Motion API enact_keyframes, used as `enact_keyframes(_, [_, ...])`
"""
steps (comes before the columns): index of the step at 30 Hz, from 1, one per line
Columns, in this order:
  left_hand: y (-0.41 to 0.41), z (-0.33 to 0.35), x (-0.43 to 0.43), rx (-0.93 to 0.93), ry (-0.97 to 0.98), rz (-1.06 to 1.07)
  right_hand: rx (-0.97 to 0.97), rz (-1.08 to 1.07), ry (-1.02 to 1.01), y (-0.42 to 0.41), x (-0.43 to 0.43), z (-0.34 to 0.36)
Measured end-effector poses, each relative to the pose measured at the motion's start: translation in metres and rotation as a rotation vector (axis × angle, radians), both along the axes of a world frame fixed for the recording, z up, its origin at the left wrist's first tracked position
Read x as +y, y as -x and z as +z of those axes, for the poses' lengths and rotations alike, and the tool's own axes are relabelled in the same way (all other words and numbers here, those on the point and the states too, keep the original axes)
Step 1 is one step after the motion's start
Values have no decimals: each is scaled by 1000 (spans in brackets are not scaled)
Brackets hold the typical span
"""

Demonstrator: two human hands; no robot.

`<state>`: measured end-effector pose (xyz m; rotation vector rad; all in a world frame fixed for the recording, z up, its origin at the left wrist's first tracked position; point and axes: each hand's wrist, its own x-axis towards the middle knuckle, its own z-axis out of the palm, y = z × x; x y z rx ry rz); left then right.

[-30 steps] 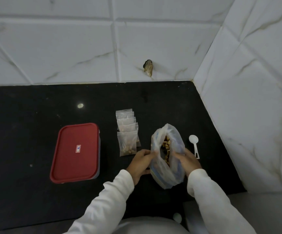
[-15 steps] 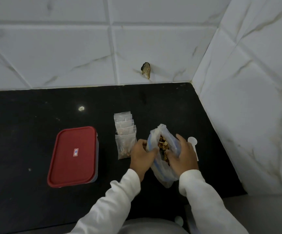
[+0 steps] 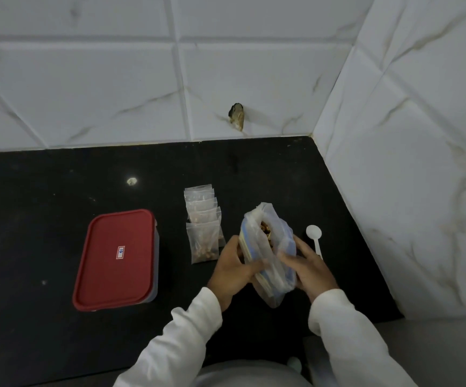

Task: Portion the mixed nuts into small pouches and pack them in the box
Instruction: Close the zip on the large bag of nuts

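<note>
The bag of mixed nuts (image 3: 282, 243) is gripped between both hands, the left hand (image 3: 233, 273) and right hand (image 3: 311, 270) curled round its sides, with its open mouth past the fingertips and nuts visible inside. Small pouches (image 3: 203, 233) holding nuts are stacked just beyond the left fingers, while the box (image 3: 116, 259) is left lidded, well to their left.

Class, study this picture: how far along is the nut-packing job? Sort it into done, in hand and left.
Done: small pouches lie stacked on the counter, the front one holding nuts. In hand: left hand and right hand both grip the open big bag of nuts. Left: the white spoon lies untouched, the red-lidded box is closed, and these pouches lie outside it.
</note>
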<state>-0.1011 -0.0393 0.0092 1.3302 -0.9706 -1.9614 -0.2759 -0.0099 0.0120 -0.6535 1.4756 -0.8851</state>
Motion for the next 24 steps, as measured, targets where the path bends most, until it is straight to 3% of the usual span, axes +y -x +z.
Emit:
enact_keyframes(4, [-2, 6, 2, -121, 35, 134, -230, 26, -125, 8, 18, 2])
enact_keyframes(7, [-3, 5, 5, -352, 151, 60, -110, -42, -147, 6, 24, 1])
enact_keyframes(10, [-2, 11, 7, -575, 285, -11, 340, 108, -193, 0, 23, 6])
enact_keyframes(13, [5, 20, 7, -716, 382, -91, 961, 200, 88, -19, 26, 14])
enact_keyframes(15, [9, 26, 8, -702, 400, -88, 1063, 198, 120, -29, 22, 22])
enact_keyframes(17, [9, 27, 8, -494, 236, -66, 874, 145, 4, -28, 16, 28])
enact_keyframes(20, [0, 23, 12, 50, -178, 52, 216, -180, -59, -14, 15, 24])
enact_keyframes(22, [-7, 12, 17, 139, -245, 15, -133, -402, -118, -6, 21, 19])
enact_keyframes(24, [-5, 4, 24, 144, -240, -29, -316, -466, -138, -3, 26, 16])
